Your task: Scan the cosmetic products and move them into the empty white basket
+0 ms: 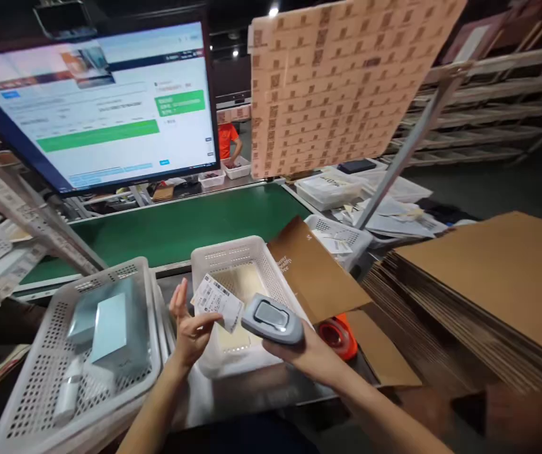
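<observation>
A thin paper slip (217, 302) is pinched by the left hand (189, 328); a smooth grey scanner (273, 320) is gripped by the right hand (306, 356), just beside those fingers.

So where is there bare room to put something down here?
The green belt, between the monitor and the middle basket, is bare. The cardboard stack offers a flat top. Crowded: the left basket with boxes, and the tray and papers right of the belt.

Ahead, the green belt (180, 227) lies bare, so I have free passage there. The left basket (105, 274) and middle basket (226, 247) crowd the near side; the cardboard stack (488, 296) walls the right, and the monitor (95, 101) possibly limits headroom.
</observation>
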Tool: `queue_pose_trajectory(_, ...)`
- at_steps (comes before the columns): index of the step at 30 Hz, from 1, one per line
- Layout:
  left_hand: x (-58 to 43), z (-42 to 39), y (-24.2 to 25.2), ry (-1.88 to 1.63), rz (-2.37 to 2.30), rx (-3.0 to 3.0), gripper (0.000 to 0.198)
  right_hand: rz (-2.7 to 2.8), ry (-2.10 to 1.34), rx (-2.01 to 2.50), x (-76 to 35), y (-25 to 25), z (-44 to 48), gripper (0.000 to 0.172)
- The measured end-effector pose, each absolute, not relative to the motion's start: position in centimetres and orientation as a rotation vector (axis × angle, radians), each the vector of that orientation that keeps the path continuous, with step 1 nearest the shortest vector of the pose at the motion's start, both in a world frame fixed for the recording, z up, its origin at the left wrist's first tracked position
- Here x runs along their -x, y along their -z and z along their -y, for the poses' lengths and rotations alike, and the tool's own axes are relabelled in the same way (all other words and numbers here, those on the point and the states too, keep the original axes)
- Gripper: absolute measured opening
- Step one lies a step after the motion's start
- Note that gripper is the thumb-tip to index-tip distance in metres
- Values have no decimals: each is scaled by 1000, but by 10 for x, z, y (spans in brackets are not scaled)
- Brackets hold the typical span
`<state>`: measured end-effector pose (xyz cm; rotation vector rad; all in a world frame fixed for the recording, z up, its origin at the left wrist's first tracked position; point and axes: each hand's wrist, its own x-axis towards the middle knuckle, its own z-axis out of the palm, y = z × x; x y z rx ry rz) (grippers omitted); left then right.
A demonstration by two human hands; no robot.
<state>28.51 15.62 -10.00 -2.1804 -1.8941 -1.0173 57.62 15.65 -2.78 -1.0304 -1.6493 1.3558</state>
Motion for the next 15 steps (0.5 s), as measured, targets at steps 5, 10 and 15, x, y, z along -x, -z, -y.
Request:
queue_pose_trajectory(5, -313, -168, 119, 705, 2049, 2385, 39, 1655, -1464, 1024, -594, 54, -164, 61)
queue_pose_trajectory(10, -252, -154, 65, 540, 2270, 1732, 74, 1801, -1280, 1269, -639, 88, -163, 55)
queue_pose_trajectory(15, -141, -126, 3, 428, 2835, 1275, 87, 2138, -1085, 1142, -652, 79, -174, 40)
